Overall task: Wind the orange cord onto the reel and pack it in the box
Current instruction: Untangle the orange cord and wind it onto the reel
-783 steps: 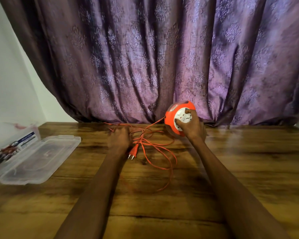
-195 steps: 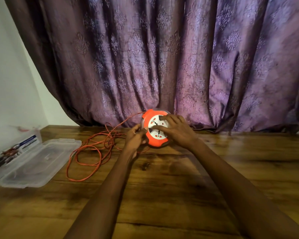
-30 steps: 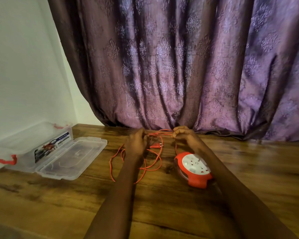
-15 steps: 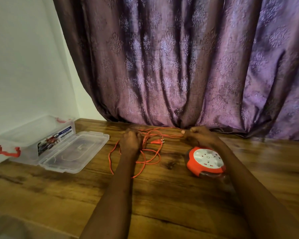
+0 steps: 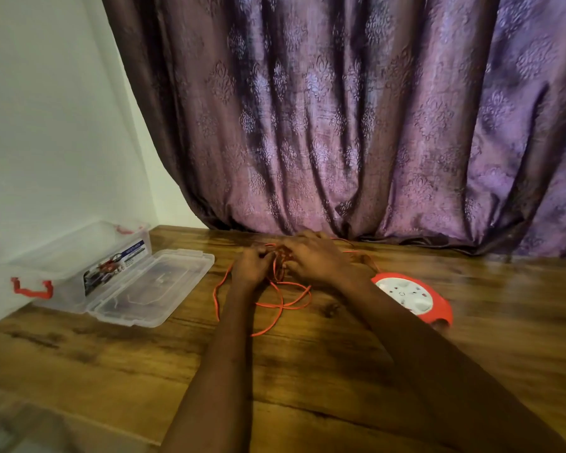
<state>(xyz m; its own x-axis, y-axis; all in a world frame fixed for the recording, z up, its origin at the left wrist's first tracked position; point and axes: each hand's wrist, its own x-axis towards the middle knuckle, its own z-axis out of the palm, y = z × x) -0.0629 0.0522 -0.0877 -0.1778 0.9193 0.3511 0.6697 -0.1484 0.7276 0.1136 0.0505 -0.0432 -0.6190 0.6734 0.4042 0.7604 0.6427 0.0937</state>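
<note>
The orange cord (image 5: 281, 300) lies in loose loops on the wooden table (image 5: 307, 371), just in front of both hands. My left hand (image 5: 250, 268) grips a bunch of the cord's strands. My right hand (image 5: 314, 259) is close beside it, fingers curled into the same tangle. The orange reel (image 5: 412, 297) with its white socket face lies flat on the table to the right, behind my right forearm. A clear plastic box (image 5: 79, 256) with red latches stands open at the left, its lid (image 5: 151, 286) folded flat toward me.
A purple patterned curtain (image 5: 340, 125) hangs along the table's far edge. A white wall (image 5: 46, 125) borders the left side behind the box.
My right hand has moved left from beside the reel to meet my left hand over the cord tangle. The reel stays flat on the table.
</note>
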